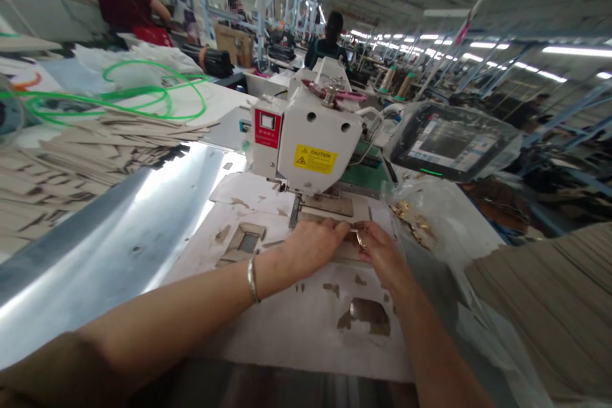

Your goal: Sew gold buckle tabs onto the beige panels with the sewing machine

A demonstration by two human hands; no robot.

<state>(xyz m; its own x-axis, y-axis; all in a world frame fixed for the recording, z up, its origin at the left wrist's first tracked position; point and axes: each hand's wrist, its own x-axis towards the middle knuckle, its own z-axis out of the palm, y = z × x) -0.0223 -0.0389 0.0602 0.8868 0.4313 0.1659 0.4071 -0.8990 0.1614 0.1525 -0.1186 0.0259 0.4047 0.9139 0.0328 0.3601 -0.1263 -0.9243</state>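
"Bending over the white machine (pixel 318 140) like that, what has the person got hold of?"

"A small shiny metal piece (pixel 361 240). From where I stand, the fingers of the right hand (pixel 386 258) are clamped on it, just in front of the machine."

"And the left hand (pixel 313 247)?"

"Close beside it, its fingertips near the other's. The fingers are bent and held together, knuckles up, but I can't tell whether they grip anything; the back of the hand hides that."

"What's around them?"

"A white sheet (pixel 282 331) covers part of the desk (pixel 138 217), with torn-looking beige spots showing on it. To the left is a square, frame-like patch (pixel 235 241), well apart from the fingers. Under the machine's head lies a flat brownish strip (pixel 329 206)."

"More metal over there, isn't it?"

"Yes, gold-coloured pieces (pixel 415 222) lying by a clear plastic bag (pixel 444 201), to the right of the right hand. Above them stands a screen (pixel 444 143). Farther right there's a stack of brown strips (pixel 549 306); far left, a spread of beige cut pieces (pixel 71 166), with green tubing (pixel 167 102) beyond."
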